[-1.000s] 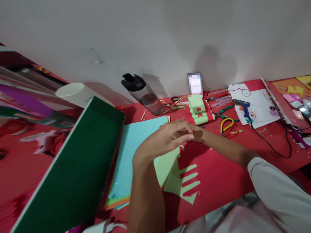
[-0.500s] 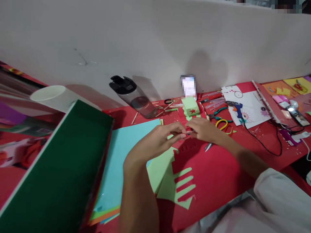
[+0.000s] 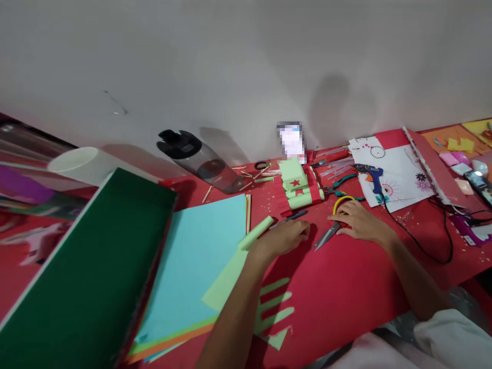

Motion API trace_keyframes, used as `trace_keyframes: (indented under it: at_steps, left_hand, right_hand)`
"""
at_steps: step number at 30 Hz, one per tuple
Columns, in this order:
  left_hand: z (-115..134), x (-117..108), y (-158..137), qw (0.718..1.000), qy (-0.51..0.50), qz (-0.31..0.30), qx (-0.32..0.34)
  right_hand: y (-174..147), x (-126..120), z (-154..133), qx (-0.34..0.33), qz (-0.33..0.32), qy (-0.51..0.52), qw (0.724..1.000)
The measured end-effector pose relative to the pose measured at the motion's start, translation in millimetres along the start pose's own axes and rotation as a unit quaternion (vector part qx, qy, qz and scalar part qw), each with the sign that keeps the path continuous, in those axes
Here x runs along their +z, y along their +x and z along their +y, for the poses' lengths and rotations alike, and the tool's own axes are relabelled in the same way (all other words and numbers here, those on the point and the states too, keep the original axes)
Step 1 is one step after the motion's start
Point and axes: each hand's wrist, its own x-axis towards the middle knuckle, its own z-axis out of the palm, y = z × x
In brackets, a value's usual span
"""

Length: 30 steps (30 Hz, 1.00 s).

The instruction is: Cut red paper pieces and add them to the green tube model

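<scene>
My right hand (image 3: 357,221) has its fingers on the yellow-handled scissors (image 3: 327,236), whose blades point toward me over the red sheet (image 3: 330,292). My left hand (image 3: 286,238) rests on the red sheet with its fingers curled; what they hold, if anything, is hidden. Just beyond its knuckles lies a dark pen (image 3: 295,216). A pale green paper roll (image 3: 257,233) lies to the left of that hand. Pale green paper with cut slots (image 3: 274,307) is partly covered by my left forearm. Farther back stands a pale green and red paper model (image 3: 294,177) with a red star.
A stack of coloured paper (image 3: 203,251) and a dark green box (image 3: 92,266) lie left. A tilted bottle (image 3: 203,161) and phone (image 3: 292,141) are by the wall. Green-handled pliers (image 3: 346,180), a blue glue gun (image 3: 374,177) and its cord are at right.
My hands have come apart from their pinch above the sheet. The right hand has moved right onto the scissors; the left has lowered to the sheet. The paper roll and pen are now uncovered.
</scene>
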Motion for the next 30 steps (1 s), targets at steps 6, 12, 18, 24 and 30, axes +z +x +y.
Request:
trace_keyframes:
  at_steps: [6, 12, 18, 24, 30]
  left_hand:
    - [-11.3, 14.5, 3.6, 0.997, -0.063, 0.049, -0.001]
    - [-13.5, 42.2, -4.9, 0.987, -0.06, 0.151, 0.005]
    - [-6.8, 66.5, -3.8, 0.968, -0.085, 0.234, -0.042]
    - [1.7, 76.7, -1.9, 0.946, -0.129, 0.286, -0.074]
    - [8.2, 82.5, 1.1, 0.928, -0.162, 0.322, -0.093]
  right_hand:
    - [-6.1, -11.6, -11.2, 0.026, -0.042, -0.001, 0.999]
    - [-34.6, -25.6, 3.1, 0.125, -0.044, 0.046, 0.99]
    - [-52.8, -16.6, 5.0, 0.233, -0.007, -0.051, 0.971]
    - [-58.2, -9.7, 3.6, 0.199, 0.033, -0.101, 0.974]
    - [-57.0, -19.1, 6.5, 0.229, 0.049, -0.099, 0.967]
